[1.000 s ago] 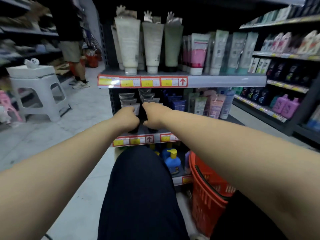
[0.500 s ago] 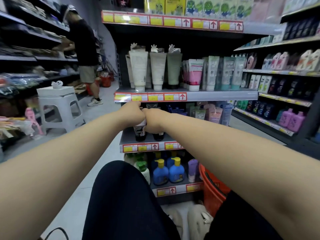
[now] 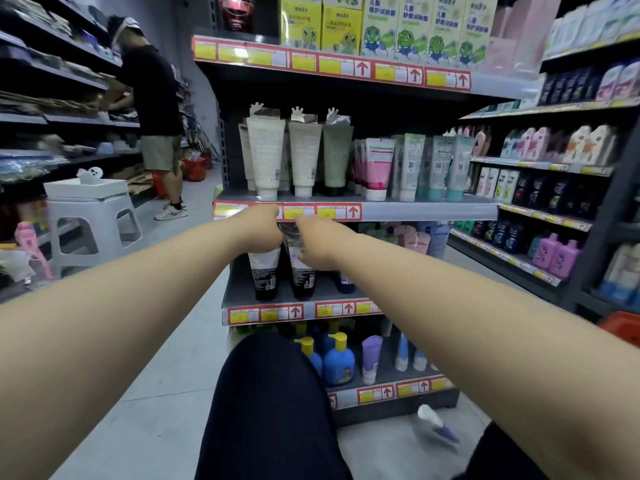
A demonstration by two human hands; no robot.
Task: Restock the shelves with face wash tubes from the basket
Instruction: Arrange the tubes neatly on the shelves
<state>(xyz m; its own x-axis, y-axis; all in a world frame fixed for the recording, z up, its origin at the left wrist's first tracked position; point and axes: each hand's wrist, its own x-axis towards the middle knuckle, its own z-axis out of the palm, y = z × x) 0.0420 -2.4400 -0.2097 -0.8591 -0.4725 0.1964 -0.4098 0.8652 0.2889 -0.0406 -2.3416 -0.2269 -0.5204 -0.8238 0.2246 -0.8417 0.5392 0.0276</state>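
Two face wash tubes with black caps stand cap-down on the middle shelf (image 3: pixel 311 303), the left tube (image 3: pixel 265 271) beside the right tube (image 3: pixel 303 276). My left hand (image 3: pixel 265 232) has its fingers curled over the top of the left tube. My right hand (image 3: pixel 316 244) grips the top of the right tube. The crimped tube ends show between the two hands; my fingertips are hidden behind them. Only a corner of the red basket (image 3: pixel 621 327) shows at the far right edge. A white and purple tube (image 3: pixel 437 427) lies blurred on the floor.
The shelf above holds tall white and green tubes (image 3: pixel 266 157). Blue pump bottles (image 3: pixel 339 358) fill the bottom shelf. My knee in dark trousers (image 3: pixel 273 410) is in front. A white stool (image 3: pixel 91 216) and a person in a black shirt (image 3: pixel 150 98) are in the left aisle.
The view has tilted upward, so a higher shelf shows and the basket has slid to the right edge. Both hands stay on the tube tops on the middle shelf.
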